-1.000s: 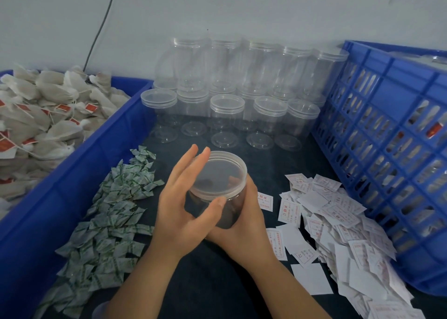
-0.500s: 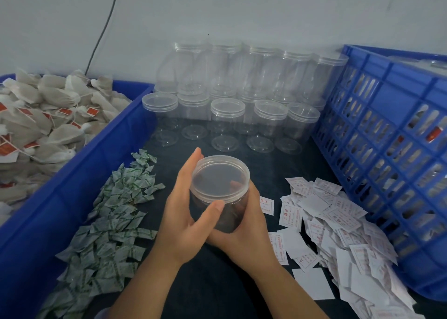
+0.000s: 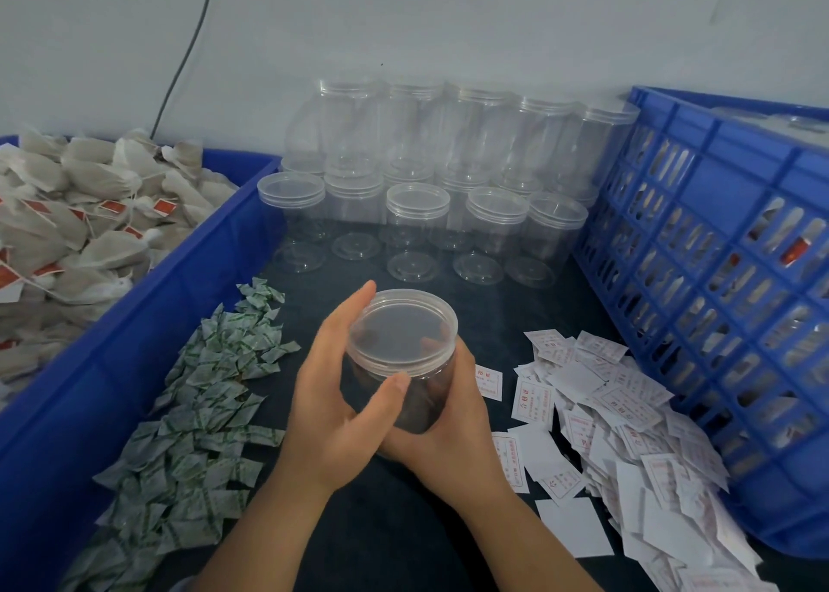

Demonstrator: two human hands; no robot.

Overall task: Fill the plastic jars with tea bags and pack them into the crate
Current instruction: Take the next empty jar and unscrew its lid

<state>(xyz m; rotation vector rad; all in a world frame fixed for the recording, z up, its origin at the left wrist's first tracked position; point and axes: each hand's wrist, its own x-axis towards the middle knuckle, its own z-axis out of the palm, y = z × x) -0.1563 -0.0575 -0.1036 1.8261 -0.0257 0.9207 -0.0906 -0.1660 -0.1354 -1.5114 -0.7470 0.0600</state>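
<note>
Blue solid-walled plastic bin [image 3: 148, 304] at left, heaped with paper tea bags [image 3: 76, 232] with red tags. Blue slotted plastic crate [image 3: 735, 214] at right; through the slots shapes with red tags show, likely packed jars, count unclear. Between them, at the back by the wall, a two-tier stack of clear plastic jars [image 3: 453, 178], lids on, all looking empty. White paper slips [image 3: 628, 439] in a loose pile just beside the crate, green-and-white sachets [image 3: 202, 412] piled along the bin. Centre, held above the dark tabletop [image 3: 394, 537]: one clear lidded plastic jar [image 3: 403, 358], no tea bags visible inside. Right hand [image 3: 457, 421] wraps the jar body from below. Left hand [image 3: 332, 403] clasps the lid rim, thumb on the near edge, fingers round the far side. Judgement: lid being worked at, probably opening for filling; this jar and the whole stack remain to fill and pack.
</note>
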